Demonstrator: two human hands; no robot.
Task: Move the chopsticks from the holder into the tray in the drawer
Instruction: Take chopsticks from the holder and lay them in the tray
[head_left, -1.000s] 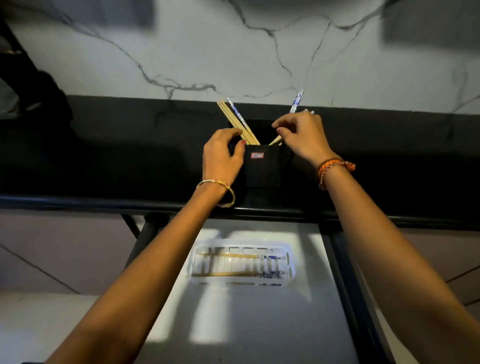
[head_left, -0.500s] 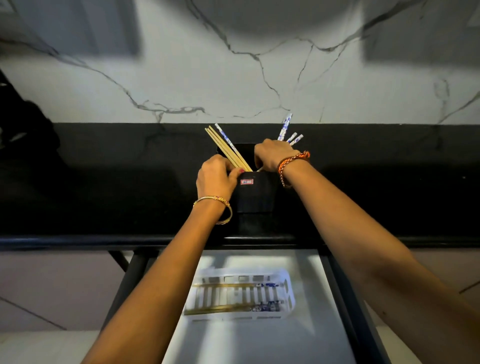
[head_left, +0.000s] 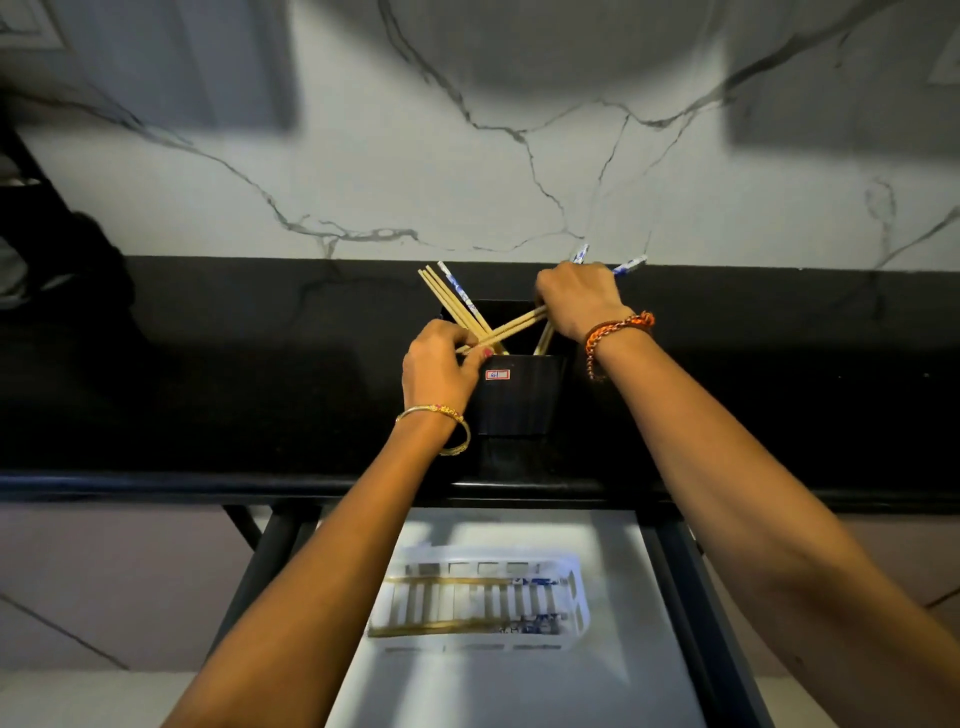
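A black holder (head_left: 519, 395) with a small red label stands on the black counter. Several wooden chopsticks (head_left: 452, 304), some with blue-and-white ends, lean out of its left side. My right hand (head_left: 576, 299) grips a pair of chopsticks (head_left: 519, 325) lifted slantwise across the holder's mouth, their blue ends poking out behind the knuckles. My left hand (head_left: 441, 364) sits at the holder's left rim and pinches the lower tips of that pair. Below, a white slotted tray (head_left: 579, 597) lies in the open drawer with two chopsticks (head_left: 447, 626) laid lengthwise in it.
The black counter (head_left: 208, 384) runs across the view under a white marble wall (head_left: 467, 156). The open drawer (head_left: 519, 691) has a pale floor and dark side rails (head_left: 691, 597). A dark object (head_left: 62, 260) sits at the far left.
My right hand has drawn a pair of chopsticks up and out toward the right, tilting them across the holder. My left hand now pinches their lower tips. The camera has tilted upward.
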